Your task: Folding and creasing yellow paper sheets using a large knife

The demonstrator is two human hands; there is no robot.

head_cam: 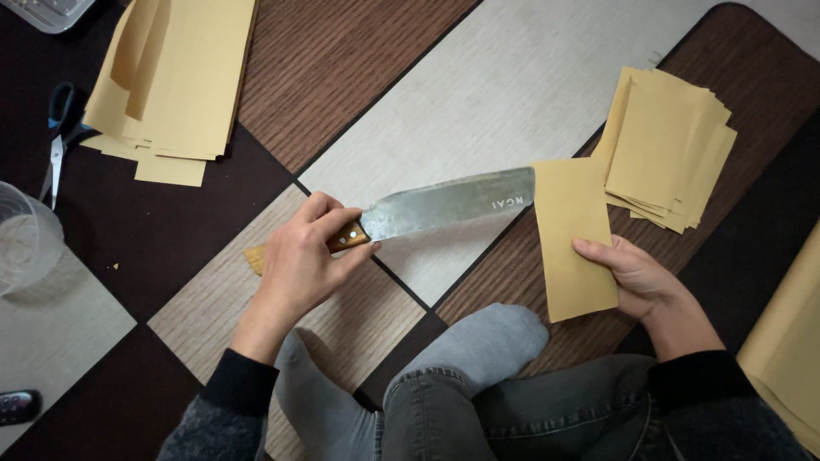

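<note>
i count one big knife [444, 205], two stacks of tan paper [171, 85] [670, 149], one loose sheet [576, 239], one pair of scissors [58, 141], one clear plastic cup [24, 239].

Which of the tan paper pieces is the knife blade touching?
The single tan paper strip held in the right hand; both stacks lie untouched.

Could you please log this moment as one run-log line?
left hand: grips wooden-handled broad steel knife | right hand: holds tan paper sheet | blade tip meets sheet's top edge | tan paper stack beside
</note>
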